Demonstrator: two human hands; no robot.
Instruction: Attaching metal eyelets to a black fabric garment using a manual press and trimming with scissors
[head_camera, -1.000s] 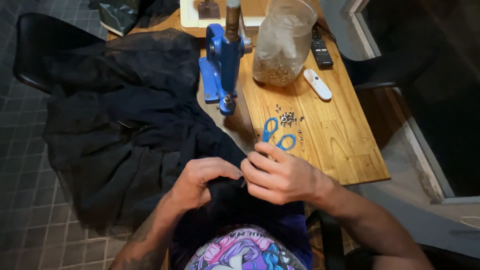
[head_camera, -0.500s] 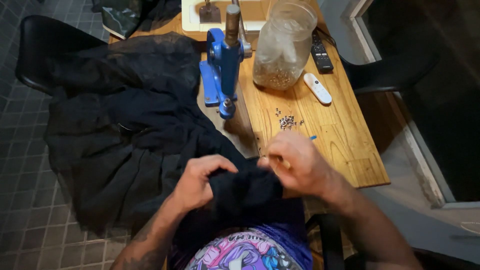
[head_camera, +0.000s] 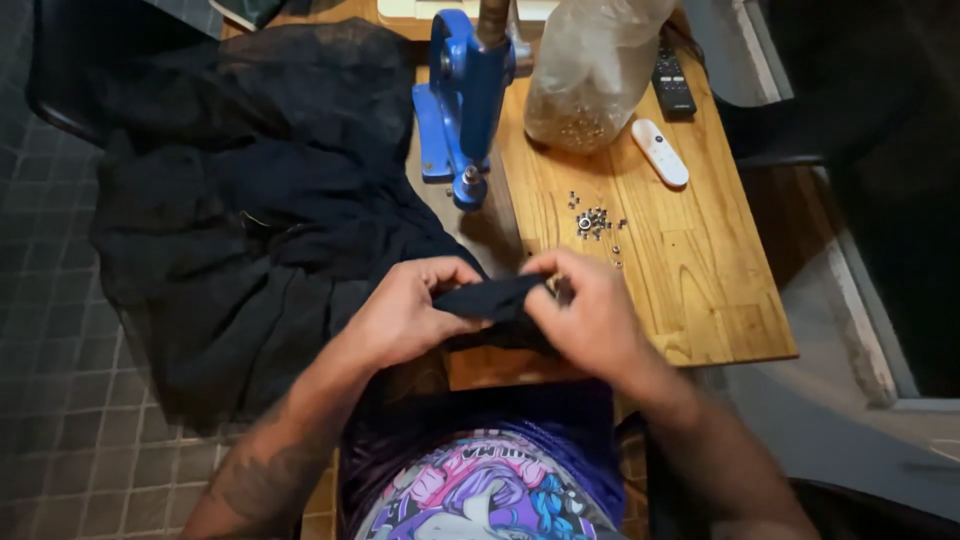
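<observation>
My left hand (head_camera: 410, 312) and my right hand (head_camera: 585, 315) both pinch a folded strip of dark blue-black cloth (head_camera: 492, 298), stretched between them over the near edge of the wooden table (head_camera: 700, 300). The rest of the dark fabric (head_camera: 250, 220) spills in a heap off the table's left side. A small pile of metal eyelets (head_camera: 593, 222) lies just beyond my right hand. A blue hand press (head_camera: 462, 110) stands upright further back.
A clear plastic bag of small metal parts (head_camera: 590, 75) sits behind the eyelets. A white remote (head_camera: 662, 152) and a black remote (head_camera: 672, 82) lie at the back right. Grey tiled floor (head_camera: 60, 420) is on the left.
The blue scissors that were by my right hand are no longer visible. Both hands have lifted the cloth edge up and now stretch it between them.
</observation>
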